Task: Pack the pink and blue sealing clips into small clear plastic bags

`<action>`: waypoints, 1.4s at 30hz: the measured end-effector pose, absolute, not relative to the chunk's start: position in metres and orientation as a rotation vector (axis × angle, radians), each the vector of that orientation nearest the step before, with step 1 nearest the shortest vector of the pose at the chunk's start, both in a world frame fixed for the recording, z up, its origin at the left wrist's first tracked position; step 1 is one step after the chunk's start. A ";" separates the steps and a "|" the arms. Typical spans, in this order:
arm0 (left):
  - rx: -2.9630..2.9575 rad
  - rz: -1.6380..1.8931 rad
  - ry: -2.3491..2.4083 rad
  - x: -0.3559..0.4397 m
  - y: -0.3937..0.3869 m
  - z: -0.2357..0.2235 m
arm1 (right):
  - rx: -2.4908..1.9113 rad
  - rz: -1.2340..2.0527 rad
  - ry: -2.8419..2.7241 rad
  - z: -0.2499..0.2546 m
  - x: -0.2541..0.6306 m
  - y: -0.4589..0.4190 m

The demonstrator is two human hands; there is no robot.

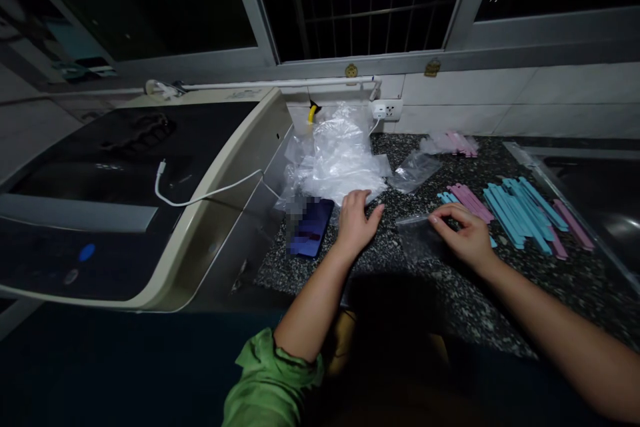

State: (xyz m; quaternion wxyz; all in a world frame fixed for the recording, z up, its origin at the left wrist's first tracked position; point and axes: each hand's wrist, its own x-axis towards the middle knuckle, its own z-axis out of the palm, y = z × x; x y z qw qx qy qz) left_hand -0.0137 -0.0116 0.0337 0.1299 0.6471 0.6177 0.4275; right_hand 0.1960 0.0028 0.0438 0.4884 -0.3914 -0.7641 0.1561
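My right hand (465, 233) pinches the top corner of a small clear zip bag (417, 238) over the speckled counter. My left hand (356, 219) has its fingers spread, thumb apart, and the fingertips touch the near edge of a pile of clear plastic bags (345, 157). Just left of that hand lies a dark blue phone (316, 230). Beyond and right of my right hand are flat blue strips (523, 210) and pink strips (470, 202), several of each. Another clear bag (415, 170) lies between the pile and the strips.
A washing machine (200, 240) stands at the left, with a white charging cable (200, 199) across it. At the back wall are a socket (393, 109) and a bag with pink strips (460, 144). A sink (615, 213) borders the counter (475, 307) at right.
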 end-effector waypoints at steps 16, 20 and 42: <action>1.546 1.259 1.090 -0.002 -0.011 0.032 | -1.030 0.526 -1.755 0.038 0.193 0.002; 1.455 1.257 1.114 -0.002 -0.010 0.033 | -1.009 0.535 -1.781 0.038 0.192 0.001; 1.371 1.132 1.010 0.000 -0.012 0.033 | -0.956 0.624 -1.946 0.043 0.184 -0.006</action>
